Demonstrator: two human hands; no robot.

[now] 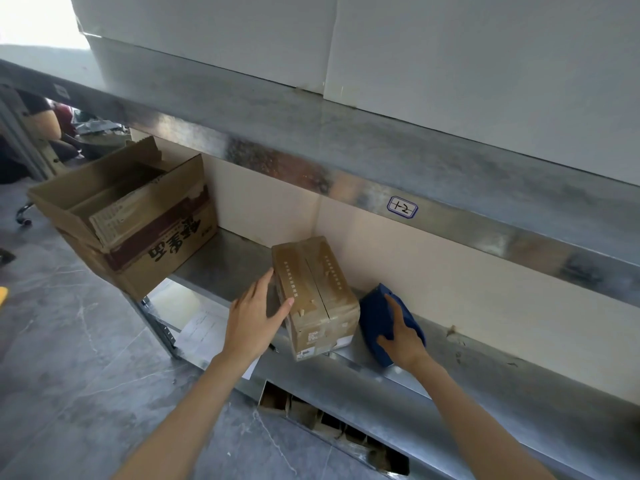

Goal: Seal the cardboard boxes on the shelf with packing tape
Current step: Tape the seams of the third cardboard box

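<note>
Small cardboard box [313,289] sits on the metal shelf [221,265], near its front edge, turned at an angle; top flaps down, a seam running lengthwise between them; printed labels on the end facing you; your left hand [254,318] lies flat against the box's left side, fingers straight and spread, thumb reaching onto the top edge, nothing gripped; just beside the box on the right lies the blue tape dispenser [375,317], on the same shelf; your right hand [403,336] covers it, fingers curled over its back and thumb on the near side, holding it; whether dispenser and box touch, you cannot tell; further left, a large open box [138,230] overhangs the shelf's end, flaps up, printed characters on its side, flat cardboard inside; above, the front lip of the upper shelf [311,140] carries a handwritten label [402,207] reading 1-2; below the shelf, paper sheets [204,327]; grey stone-patterned floor [69,341] to the left
</note>
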